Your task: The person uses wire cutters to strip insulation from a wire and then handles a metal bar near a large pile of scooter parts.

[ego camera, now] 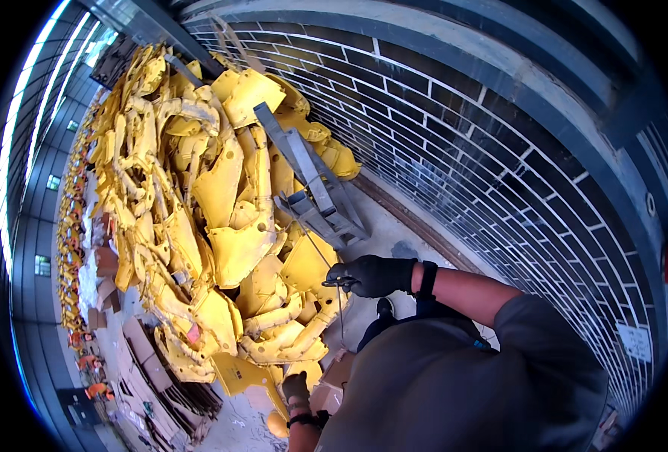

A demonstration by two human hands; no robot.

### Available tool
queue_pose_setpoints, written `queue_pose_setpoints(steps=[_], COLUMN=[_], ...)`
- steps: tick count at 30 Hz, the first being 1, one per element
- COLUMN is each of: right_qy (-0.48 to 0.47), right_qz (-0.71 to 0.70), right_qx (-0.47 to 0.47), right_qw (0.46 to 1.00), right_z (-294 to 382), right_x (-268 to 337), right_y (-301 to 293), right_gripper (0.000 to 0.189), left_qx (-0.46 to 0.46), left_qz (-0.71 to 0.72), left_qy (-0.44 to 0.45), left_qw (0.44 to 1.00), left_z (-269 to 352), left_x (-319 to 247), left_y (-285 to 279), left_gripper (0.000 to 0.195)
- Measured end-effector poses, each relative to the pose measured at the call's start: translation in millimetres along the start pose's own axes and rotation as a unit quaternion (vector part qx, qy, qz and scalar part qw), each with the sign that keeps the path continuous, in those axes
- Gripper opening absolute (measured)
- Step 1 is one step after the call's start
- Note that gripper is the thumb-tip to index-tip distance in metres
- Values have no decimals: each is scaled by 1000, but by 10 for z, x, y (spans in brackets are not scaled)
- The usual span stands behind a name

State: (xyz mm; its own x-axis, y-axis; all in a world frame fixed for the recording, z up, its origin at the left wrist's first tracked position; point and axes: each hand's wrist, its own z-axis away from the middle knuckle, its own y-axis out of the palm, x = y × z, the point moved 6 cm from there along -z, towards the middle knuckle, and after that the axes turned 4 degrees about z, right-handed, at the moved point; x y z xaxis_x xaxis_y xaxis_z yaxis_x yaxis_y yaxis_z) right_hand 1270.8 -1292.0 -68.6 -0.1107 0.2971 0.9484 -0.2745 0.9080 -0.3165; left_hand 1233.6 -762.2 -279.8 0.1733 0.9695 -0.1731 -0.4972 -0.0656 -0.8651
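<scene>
My right hand [362,277], in a dark work glove with a black band at the wrist, is closed around a small dark hand tool [339,281] that looks like pliers. A thin cord or wire [318,248] runs from the metal frame past the tool and on down towards the floor. Lower in the view, my left hand [296,387], also gloved, is at the edge of a flat yellow panel [243,374]; its fingers are partly hidden, so its grip is unclear. A large heap of yellow molded panels [221,192] lies before me.
A grey metal frame [317,181] leans on the heap beside a dark block wall [435,124]. Flattened cardboard [147,367] lies at lower left, an open cardboard box [329,390] near my left hand. A round yellow object [277,424] is on the floor. My shoe [385,308] shows below my right hand.
</scene>
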Motion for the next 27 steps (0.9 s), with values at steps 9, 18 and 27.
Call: queue_pose_setpoints(steps=[9,18,27], right_qy=[137,177,150], right_qz=[-96,-38,62], right_qx=[-74,-119,-252], right_qw=[983,976,954], right_z=[-26,69,67], right_x=[340,317,240], right_y=[17,70,276], right_gripper=[29,25,36], left_qx=[126,86,-211], left_qz=[631,629,182], left_qy=[124,258,311], left_qw=[756,728,909], left_z=[-1241,-1324,-1544], left_x=[-3224,-4316,-4324], left_y=[-1898,-2030,-2196], left_gripper=[38,28,27])
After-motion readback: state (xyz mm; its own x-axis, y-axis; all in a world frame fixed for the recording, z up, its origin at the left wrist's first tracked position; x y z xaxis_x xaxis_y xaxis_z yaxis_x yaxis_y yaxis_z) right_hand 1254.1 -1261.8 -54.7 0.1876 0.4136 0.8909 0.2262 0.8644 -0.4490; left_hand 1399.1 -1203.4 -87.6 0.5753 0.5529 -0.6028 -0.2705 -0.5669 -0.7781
